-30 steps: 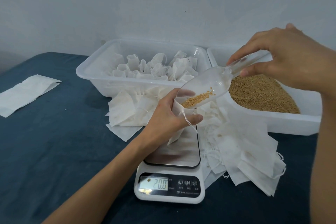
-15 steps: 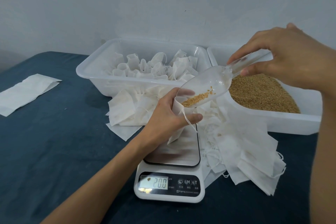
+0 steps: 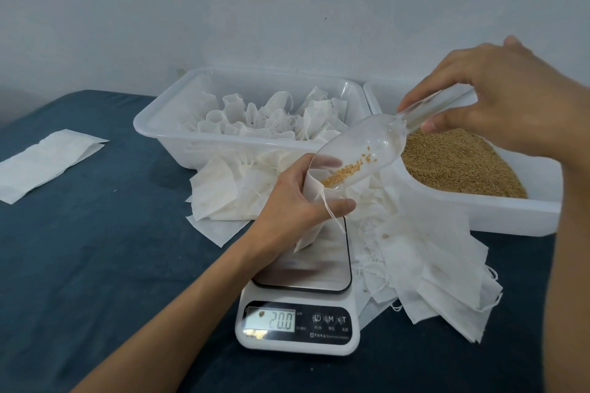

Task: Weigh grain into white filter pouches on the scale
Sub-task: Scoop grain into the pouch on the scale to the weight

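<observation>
My left hand (image 3: 292, 201) grips a white filter pouch (image 3: 314, 230) that stands on the steel platform of the scale (image 3: 300, 325), whose display reads 20.0. My right hand (image 3: 498, 102) holds the handle of a clear plastic scoop (image 3: 367, 147), tilted down with its lip at the pouch's open mouth. A thin line of golden grain lies in the scoop's lower end. At the right, a white tub (image 3: 510, 214) holds the heap of grain (image 3: 456, 166).
A second white tub (image 3: 166, 131) behind the scale holds several filled pouches. Loose flat pouches (image 3: 440, 268) lie piled round the scale on the dark blue cloth. One flat pouch (image 3: 48, 163) lies apart at the far left. A pale wall stands behind.
Almost nothing differs: both hands hold their places, the scoop keeps its tilt at the pouch mouth, and the display stays at 20.0.
</observation>
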Demonstrator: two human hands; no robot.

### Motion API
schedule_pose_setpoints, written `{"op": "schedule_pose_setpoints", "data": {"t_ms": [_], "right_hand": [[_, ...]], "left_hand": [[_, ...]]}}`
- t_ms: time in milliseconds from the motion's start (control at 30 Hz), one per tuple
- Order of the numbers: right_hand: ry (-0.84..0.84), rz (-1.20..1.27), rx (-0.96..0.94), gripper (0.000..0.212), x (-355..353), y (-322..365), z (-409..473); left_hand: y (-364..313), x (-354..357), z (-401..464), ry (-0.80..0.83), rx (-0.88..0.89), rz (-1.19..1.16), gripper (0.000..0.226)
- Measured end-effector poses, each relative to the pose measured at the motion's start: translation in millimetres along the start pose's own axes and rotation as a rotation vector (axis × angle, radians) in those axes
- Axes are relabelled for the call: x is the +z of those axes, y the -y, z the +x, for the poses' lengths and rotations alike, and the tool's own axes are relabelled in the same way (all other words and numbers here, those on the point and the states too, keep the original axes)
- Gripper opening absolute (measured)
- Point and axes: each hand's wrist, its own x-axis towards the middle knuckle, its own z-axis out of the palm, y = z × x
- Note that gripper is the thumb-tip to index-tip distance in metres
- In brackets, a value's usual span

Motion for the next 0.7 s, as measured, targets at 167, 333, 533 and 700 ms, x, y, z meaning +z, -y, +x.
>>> {"op": "schedule_pose_setpoints", "data": {"t_ms": [167, 333, 533, 700], "right_hand": [[-0.005, -0.002, 0.006, 0.036, 0, 4, 1], [-0.027, 0.005, 0.000, 0.038, 1, 8, 1], [-0.060, -0.049, -0.023, 0.039, 2, 13, 1], [-0.164, -0.165, -0.052, 0.036, 4, 16, 0]], "left_hand": [[0, 0, 0, -0.003, 0.003, 0.002, 0.057], [1, 0, 0, 0.004, 0.010, -0.011, 0.056], [-1, 0, -1, 0.002, 0.024, -0.051, 0.057], [0, -2, 1, -0.034, 0.028, -0.050, 0.056]]}}
